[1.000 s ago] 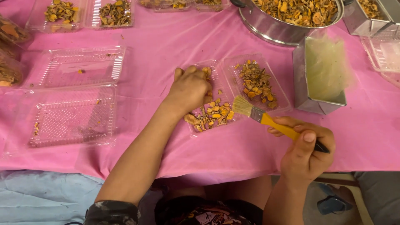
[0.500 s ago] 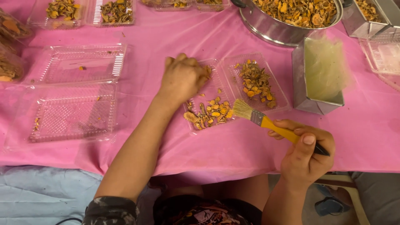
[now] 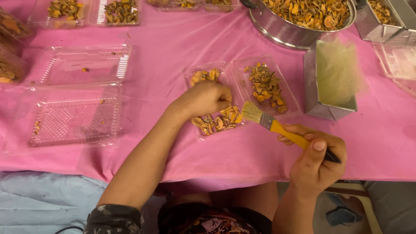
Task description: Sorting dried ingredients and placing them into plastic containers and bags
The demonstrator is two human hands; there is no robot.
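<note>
The left hand (image 3: 207, 98) is curled shut over the dried pieces (image 3: 216, 122) in the open clear tray (image 3: 240, 71). At its 4 o'clock the right hand (image 3: 316, 162) clamps a yellow brush (image 3: 277, 125). The brush's long axis points toward 10 o'clock, bristles just beside the left knuckles.

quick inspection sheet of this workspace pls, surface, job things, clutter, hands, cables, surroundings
surface: pink tablecloth, a few loose crumbs near the empty trays.
job's things: open clear clamshell tray with orange-brown dried pieces in both halves; yellow-handled paintbrush, bristles at the tray's near edge.
clutter: two empty clear trays to the left; filled trays along the far edge; metal bowl of dried pieces; rectangular metal tin; another tin at far right.
grippers: left hand closed in a loose fist over the left half of the tray; right hand grips the brush handle.
cables: nothing seen.
surroundings: light blue cloth below the table edge.
</note>
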